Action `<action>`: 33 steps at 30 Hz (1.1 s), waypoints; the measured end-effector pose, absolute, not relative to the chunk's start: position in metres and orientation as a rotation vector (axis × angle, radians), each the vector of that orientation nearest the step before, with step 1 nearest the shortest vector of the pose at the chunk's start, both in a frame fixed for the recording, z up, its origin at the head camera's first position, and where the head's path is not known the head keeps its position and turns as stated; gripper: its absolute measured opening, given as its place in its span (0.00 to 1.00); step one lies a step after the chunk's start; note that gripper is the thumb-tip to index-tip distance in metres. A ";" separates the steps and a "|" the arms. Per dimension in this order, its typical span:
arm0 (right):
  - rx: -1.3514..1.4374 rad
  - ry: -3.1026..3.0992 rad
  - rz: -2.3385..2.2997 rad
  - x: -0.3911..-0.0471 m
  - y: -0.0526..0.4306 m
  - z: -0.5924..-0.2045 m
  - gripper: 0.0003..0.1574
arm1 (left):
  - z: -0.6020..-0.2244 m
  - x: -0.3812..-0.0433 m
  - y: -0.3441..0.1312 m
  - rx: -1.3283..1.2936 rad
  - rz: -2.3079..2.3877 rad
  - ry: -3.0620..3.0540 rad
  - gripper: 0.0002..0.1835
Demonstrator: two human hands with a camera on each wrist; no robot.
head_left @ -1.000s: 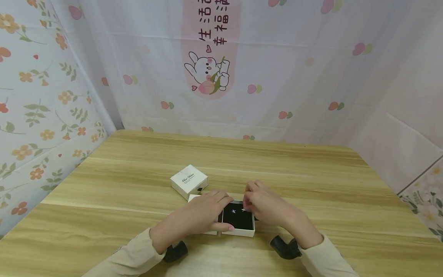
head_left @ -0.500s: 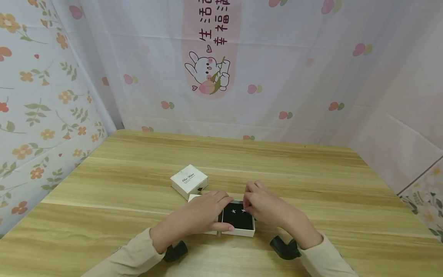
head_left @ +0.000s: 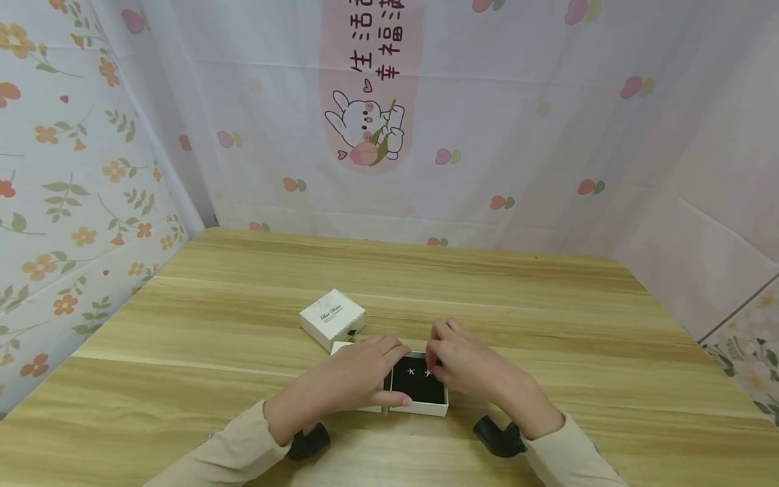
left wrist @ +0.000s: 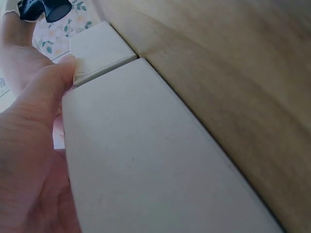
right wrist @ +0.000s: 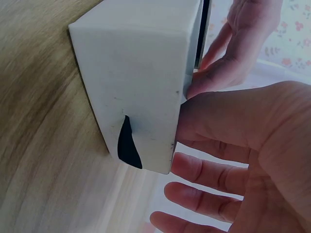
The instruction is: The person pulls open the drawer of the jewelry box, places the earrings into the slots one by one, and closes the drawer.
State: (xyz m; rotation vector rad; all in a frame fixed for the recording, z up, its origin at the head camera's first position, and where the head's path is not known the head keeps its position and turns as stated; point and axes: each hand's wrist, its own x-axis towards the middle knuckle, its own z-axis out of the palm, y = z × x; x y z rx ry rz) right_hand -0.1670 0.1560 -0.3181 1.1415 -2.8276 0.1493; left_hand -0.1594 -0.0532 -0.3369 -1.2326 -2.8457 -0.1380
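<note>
A white jewelry box drawer [head_left: 429, 409] with a black pad [head_left: 418, 391] stands pulled out to the right of its white sleeve [head_left: 339, 347]. Two small silver star earrings sit on the pad: a left one [head_left: 410, 371] and a right one [head_left: 428, 373]. My left hand [head_left: 359, 375] spans the box, thumb at the drawer's near rim and fingers at the far side, holding it. At the right star, my right hand [head_left: 465, 358] pinches with thumb and index finger; its other fingers hang loose in the right wrist view. The fingertips are partly hidden by the box wall [right wrist: 141, 87] there.
Behind the sleeve lies a second white box [head_left: 332, 316] with printed lettering and a dark tab. Black wrist devices sit by the left cuff [head_left: 309, 443] and right cuff [head_left: 502, 436]. A wooden table [head_left: 548, 304] carries everything, with printed cloths hanging around it.
The right fingertips have shifted very slightly, and a bit more of the right star shows. My left hand and both boxes have stayed in place.
</note>
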 end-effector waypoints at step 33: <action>1.073 -2.793 0.082 -0.163 0.149 -0.325 0.17 | -0.336 -0.159 -0.053 -1.238 -0.119 -2.825 0.37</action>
